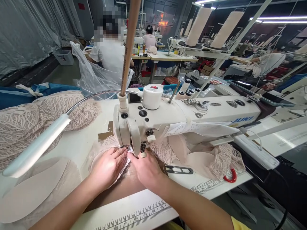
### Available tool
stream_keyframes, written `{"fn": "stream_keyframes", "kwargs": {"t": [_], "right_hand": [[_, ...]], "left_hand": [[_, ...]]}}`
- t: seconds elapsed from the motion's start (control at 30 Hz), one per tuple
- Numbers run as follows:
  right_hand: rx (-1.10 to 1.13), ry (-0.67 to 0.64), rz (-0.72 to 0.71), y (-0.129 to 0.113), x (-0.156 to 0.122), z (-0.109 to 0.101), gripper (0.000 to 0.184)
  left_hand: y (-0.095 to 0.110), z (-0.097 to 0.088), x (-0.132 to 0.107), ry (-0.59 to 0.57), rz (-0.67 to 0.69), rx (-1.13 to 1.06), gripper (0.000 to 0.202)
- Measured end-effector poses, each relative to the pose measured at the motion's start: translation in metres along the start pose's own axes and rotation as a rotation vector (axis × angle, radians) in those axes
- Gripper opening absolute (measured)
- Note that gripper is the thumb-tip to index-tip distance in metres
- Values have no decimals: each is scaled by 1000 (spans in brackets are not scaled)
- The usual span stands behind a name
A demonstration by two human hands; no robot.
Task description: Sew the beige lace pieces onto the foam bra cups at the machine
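Under the needle, fingers (120, 153) seemingly press lace (124, 169).

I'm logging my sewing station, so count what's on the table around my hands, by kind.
Sewing machine: 1
Thread snips: 1
Red ring: 1
Lamp: 1
Lace pile: 1
Lace piece under left hand and right hand: 1
Total: 6

- Left hand (109, 167): bare, no glove, ring or watch visible; nails short and unpainted.
- Right hand (146, 169): bare, likewise without glove or jewellery.
- Forearms: both uncovered up to the bottom edge of the frame.
- Sleeve (237, 223): yellow fabric edge at lower right, on the right arm.
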State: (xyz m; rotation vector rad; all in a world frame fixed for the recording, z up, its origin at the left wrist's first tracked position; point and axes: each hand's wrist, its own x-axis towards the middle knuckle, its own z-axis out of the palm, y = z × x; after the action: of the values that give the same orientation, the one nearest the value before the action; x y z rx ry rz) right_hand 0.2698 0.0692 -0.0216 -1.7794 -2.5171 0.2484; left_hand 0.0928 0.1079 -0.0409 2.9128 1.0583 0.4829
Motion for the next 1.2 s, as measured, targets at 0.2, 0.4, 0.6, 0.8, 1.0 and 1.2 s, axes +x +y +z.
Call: {"fn": "stream_keyframes", "kwargs": {"t": [0.2, 0.4, 0.6, 0.8, 1.0, 1.2], "right_hand": [[-8, 3, -39, 3, 0, 3, 54], [9, 46, -64, 6, -4, 4, 56], [32, 99, -70, 8, -8, 9, 53], [147, 258, -117, 15, -9, 24, 41], [377, 428, -285, 24, -10, 29, 32], [271, 346, -390, 24, -12, 30, 34]], "left_hand": [[-3, 2, 1, 11, -37, -56, 39], [-5, 2, 2, -8, -136, -54, 30], [-4, 5, -2, -55, -273, 94, 32], [-7, -3, -12, -150, -419, -31, 42], [19, -34, -46, -320, -141, -432, 41], [13, -40, -42, -6, -357, -422, 33]]}}
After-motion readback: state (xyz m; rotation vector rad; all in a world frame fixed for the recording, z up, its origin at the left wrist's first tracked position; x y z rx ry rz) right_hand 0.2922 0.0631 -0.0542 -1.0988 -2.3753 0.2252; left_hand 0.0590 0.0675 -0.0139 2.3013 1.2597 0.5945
